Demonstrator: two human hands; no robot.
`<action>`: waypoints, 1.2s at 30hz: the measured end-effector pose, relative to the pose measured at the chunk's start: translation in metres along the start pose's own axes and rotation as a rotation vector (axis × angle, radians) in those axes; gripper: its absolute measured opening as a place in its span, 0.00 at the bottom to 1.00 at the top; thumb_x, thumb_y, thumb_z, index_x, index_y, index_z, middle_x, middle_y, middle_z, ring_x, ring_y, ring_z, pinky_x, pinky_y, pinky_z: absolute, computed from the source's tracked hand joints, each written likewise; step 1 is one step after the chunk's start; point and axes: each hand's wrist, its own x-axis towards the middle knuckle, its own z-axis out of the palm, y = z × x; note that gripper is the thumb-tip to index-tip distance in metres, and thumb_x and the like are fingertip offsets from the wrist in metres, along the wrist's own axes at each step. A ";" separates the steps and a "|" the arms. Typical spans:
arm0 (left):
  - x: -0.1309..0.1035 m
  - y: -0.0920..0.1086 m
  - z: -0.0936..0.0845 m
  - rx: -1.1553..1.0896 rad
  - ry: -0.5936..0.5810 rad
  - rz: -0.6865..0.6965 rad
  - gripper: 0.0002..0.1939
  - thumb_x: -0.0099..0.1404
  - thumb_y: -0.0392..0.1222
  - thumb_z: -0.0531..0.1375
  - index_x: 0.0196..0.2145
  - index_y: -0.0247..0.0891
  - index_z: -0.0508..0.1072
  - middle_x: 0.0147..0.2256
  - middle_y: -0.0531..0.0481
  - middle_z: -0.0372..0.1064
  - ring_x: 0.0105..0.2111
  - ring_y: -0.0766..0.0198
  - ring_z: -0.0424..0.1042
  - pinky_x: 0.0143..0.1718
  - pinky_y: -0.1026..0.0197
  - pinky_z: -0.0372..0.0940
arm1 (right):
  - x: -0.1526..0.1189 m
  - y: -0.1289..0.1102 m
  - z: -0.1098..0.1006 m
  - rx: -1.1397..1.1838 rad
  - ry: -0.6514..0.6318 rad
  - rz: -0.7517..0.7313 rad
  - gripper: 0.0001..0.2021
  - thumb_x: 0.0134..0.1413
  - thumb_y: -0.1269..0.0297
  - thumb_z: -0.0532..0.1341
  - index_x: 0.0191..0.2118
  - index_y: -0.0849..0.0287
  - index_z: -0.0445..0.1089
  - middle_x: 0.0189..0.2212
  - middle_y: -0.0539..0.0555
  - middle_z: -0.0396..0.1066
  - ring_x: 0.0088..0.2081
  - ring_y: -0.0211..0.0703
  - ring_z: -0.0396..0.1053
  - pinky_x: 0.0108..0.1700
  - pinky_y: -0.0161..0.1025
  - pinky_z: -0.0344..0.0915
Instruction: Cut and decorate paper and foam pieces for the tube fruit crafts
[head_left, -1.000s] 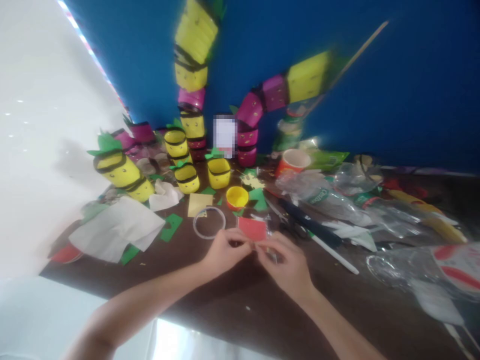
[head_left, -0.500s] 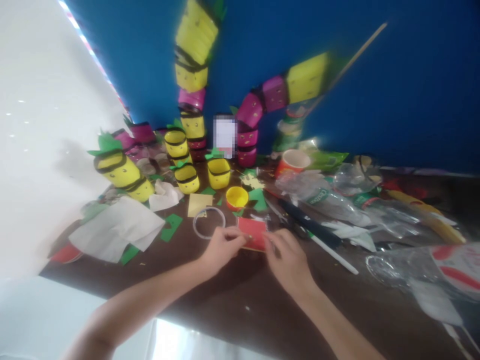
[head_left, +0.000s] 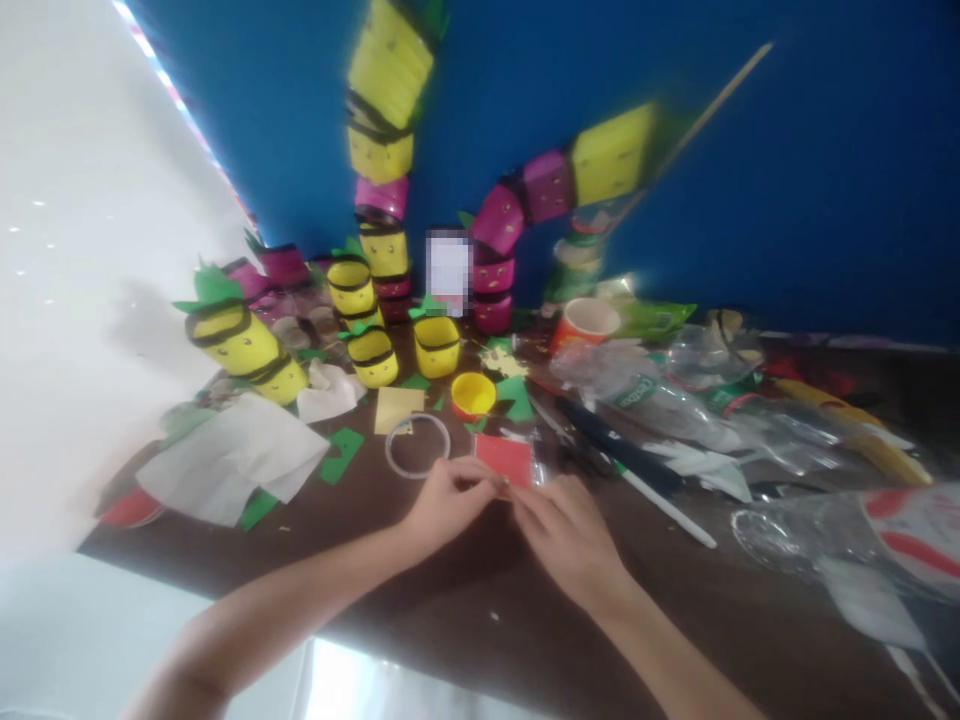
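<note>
A red square (head_left: 504, 460) lies on the dark table in front of both hands. My left hand (head_left: 455, 500) is pinched at its lower left edge, closed on something too small to make out. My right hand (head_left: 562, 528) meets it from the right, its fingertips pressed together near the left fingertips over the square's near edge. What the right fingers hold, if anything, is hidden. Just left of the square lies a roll of clear tape (head_left: 418, 446). Behind it stand a small yellow cup (head_left: 473, 397) and a yellow container with a dark rim (head_left: 437, 347).
White paper (head_left: 232, 455) and green scraps (head_left: 342, 455) lie left. To the right are scissors (head_left: 592, 455), a black-and-white stick-like item (head_left: 664, 505) and clear plastic bottles (head_left: 645, 395). Stacked yellow and purple containers (head_left: 385, 250) rise at the back by the blue wall.
My right hand has moved left and slightly down, so its fingertips now meet the left ones. My left hand has shifted slightly right and down. More of the red square's right side shows.
</note>
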 end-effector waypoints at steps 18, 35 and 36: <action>-0.003 0.001 -0.002 -0.054 -0.054 -0.053 0.12 0.54 0.34 0.53 0.25 0.31 0.77 0.27 0.48 0.67 0.23 0.71 0.61 0.21 0.69 0.53 | -0.002 0.001 0.004 0.101 -0.033 0.147 0.06 0.54 0.73 0.56 0.33 0.60 0.69 0.25 0.53 0.65 0.29 0.40 0.62 0.33 0.37 0.60; -0.001 -0.001 -0.002 -0.009 -0.066 -0.017 0.13 0.55 0.35 0.53 0.27 0.31 0.77 0.27 0.48 0.67 0.22 0.71 0.61 0.20 0.69 0.54 | 0.007 -0.004 0.000 0.332 0.060 0.451 0.03 0.50 0.69 0.59 0.28 0.58 0.69 0.22 0.48 0.64 0.23 0.34 0.63 0.26 0.31 0.61; 0.000 -0.001 -0.003 0.004 -0.059 -0.001 0.12 0.55 0.36 0.53 0.26 0.31 0.77 0.27 0.48 0.67 0.22 0.71 0.61 0.21 0.69 0.55 | 0.008 -0.003 0.000 0.369 0.064 0.494 0.03 0.49 0.68 0.59 0.27 0.58 0.69 0.21 0.48 0.63 0.22 0.34 0.62 0.25 0.31 0.60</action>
